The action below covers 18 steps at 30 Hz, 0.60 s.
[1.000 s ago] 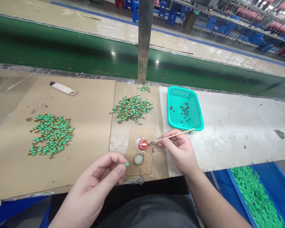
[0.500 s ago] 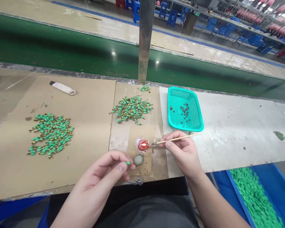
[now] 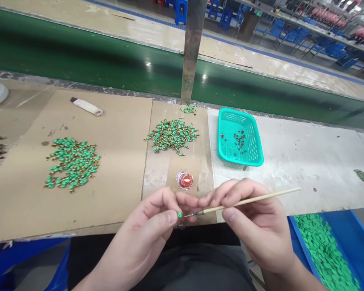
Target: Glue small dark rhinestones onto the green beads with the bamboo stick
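Cardboard-covered desk [image 3: 18, 210], near edge: left hand [image 3: 145, 230] in narrow pinch on small green charm [image 3: 179, 215]; right hand [image 3: 255, 218] narrow around thin brush [image 3: 245, 204], tip just beside charm; round red dish [image 3: 185, 180] farther off. Steady, light contact advisable.

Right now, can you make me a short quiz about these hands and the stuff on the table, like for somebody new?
1. Which hand holds the thin wooden brush?
2. True or false: the small dark pieces lie inside the teal plastic basket.
3. What is the left hand pinching?
A) a small green piece
B) the thin wooden brush
C) the teal plastic basket

Key:
1. The right hand
2. True
3. A
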Motion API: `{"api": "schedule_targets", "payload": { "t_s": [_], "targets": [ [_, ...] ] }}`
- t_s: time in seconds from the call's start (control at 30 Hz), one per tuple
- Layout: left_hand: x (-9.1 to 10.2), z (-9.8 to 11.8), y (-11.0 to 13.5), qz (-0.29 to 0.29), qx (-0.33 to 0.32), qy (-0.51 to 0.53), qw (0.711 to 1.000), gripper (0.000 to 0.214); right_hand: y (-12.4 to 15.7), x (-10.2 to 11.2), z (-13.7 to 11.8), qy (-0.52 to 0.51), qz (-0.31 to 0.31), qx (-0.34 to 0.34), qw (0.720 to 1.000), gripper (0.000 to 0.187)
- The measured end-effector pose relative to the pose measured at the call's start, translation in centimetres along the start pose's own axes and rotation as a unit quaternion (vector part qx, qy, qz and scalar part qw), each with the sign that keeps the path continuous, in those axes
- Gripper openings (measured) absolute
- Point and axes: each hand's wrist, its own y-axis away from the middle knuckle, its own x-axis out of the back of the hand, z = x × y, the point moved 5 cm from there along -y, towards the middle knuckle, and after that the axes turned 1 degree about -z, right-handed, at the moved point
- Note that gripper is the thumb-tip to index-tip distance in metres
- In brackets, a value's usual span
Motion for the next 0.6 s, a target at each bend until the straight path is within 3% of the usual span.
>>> {"api": "schedule_targets", "payload": {
  "t_s": [0.6],
  "targets": [
    [-0.07,-0.14,0.43,-0.016,0.006,-0.005,1.000,0.019,-0.03,-0.57,-0.71,0.032,-0.007,-0.011,0.999,0.028]
  ]
}}
